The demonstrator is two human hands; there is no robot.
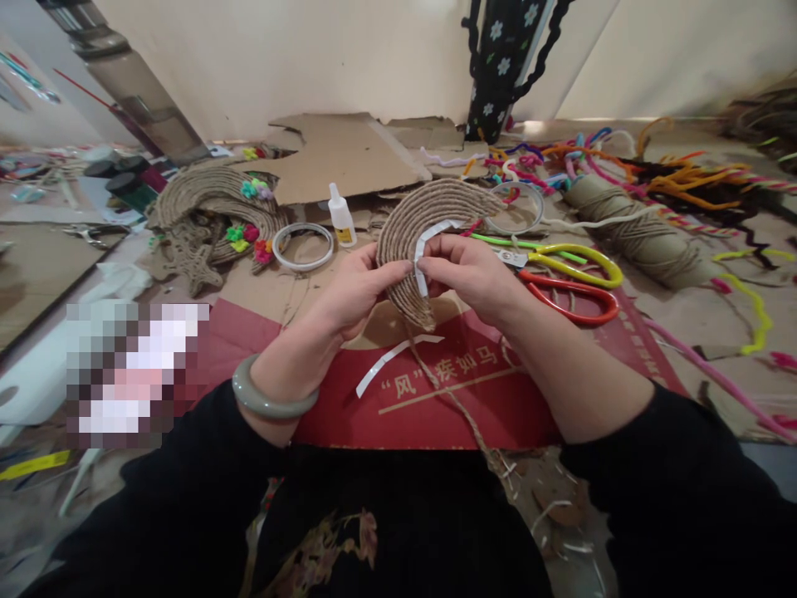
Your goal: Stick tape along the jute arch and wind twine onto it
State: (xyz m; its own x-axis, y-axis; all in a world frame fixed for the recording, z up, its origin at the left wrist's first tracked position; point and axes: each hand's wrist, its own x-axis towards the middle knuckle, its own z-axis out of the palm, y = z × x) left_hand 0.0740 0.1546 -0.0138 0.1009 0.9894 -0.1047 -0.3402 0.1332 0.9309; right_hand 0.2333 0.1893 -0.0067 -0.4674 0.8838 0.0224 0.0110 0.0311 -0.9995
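A crescent wound with brown twine [398, 228] is held up between my two hands. My left hand [352, 291] grips its left edge, thumb pressed on the twine rows. At the inner curve, my right hand [457, 270] pinches a white strip of tape [419, 278], which lies along that edge of the crescent. Both hands' fingertips nearly meet there, and some fingers are hidden behind the crescent. A loose end of twine [457, 403] trails down toward my lap. Another white strip [389, 363] lies on the red board [336, 415] below my hands.
Yellow-and-red-handled scissors [576, 282] lie right of my hands, near a twine spool [628, 232] and colourful pipe cleaners [703, 187]. To the left are a small glue bottle [342, 220], a tape roll [303, 247] and a decorated twine crescent [212, 199]. Cut cardboard [349, 158] lies behind.
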